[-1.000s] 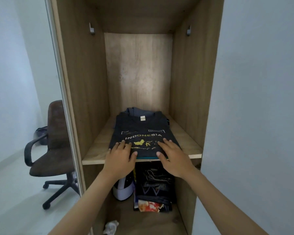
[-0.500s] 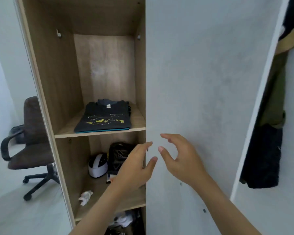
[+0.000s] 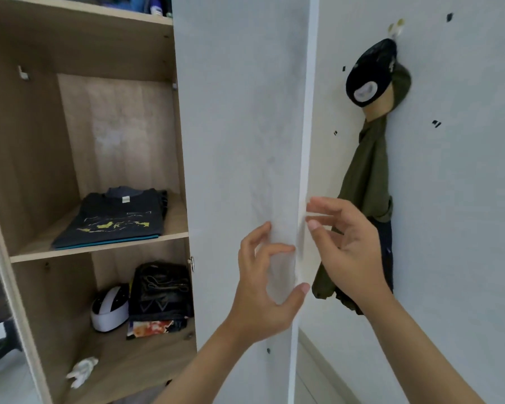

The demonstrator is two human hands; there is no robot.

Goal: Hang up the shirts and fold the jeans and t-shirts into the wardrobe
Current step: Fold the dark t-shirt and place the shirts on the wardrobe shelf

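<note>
Head view, hands: your left hand and right hand flank the outer edge of the white door, fingers loosely curled and spread, holding nothing. The left thumb tip lies at the edge; whether the right fingers touch it you cannot tell.
Why there: judged from the pose, you are set to take the door edge and swing it, likely to reach the closed half of the wardrobe.
T-shirt: the folded black t-shirt lies flat on the middle shelf, on top of other folded cloth whose blue edge shows at the front.
Pointing: its collar faces the back panel, hem toward you; the long axis runs front to back, turned slightly leftward at the front.
Why so: flat and near the front lip, it stays easy to stack on.
Jeans: dark folded jeans sit on the lower shelf beside a white helmet.
Wall: a green garment hangs from a hook under a black cap, just behind your right hand.
</note>
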